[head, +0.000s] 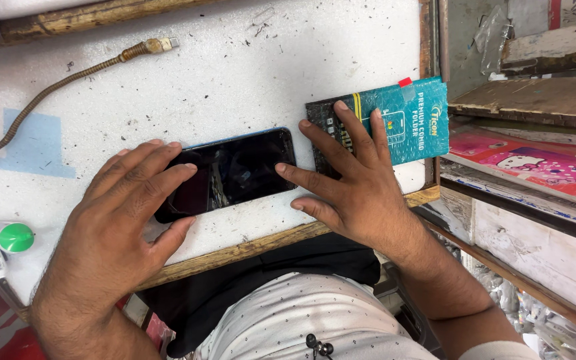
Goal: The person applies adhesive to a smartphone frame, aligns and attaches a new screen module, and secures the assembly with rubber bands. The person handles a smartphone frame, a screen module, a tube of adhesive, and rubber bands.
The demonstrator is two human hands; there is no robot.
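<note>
From the head camera, a dark-screened smartphone with a thin blue edge lies flat, screen up, on a white, speckled worktop with a wooden rim. The left hand is spread wide and rests palm-down over the phone's left end, fingers extended across the glass, thumb off the near edge on the worktop; it presses rather than grips and holds nothing closed in it. The right hand is also open and flat: its index fingertip touches the phone's right end, while the other fingers lie across a teal and black flat retail packet that sits just beside the phone, to its right, partly over the worktop's edge.

As for progress, the phone's screen is bare and dark, and the packet looks shut, with a small red tab at its top edge; by that, the phone is laid out and steadied, and whatever is inside the packet has not yet been taken out.

Around this, a brown braided cable with a metal plug runs along the worktop's far left, and a small bottle with a green round cap lies at the left edge.
</note>
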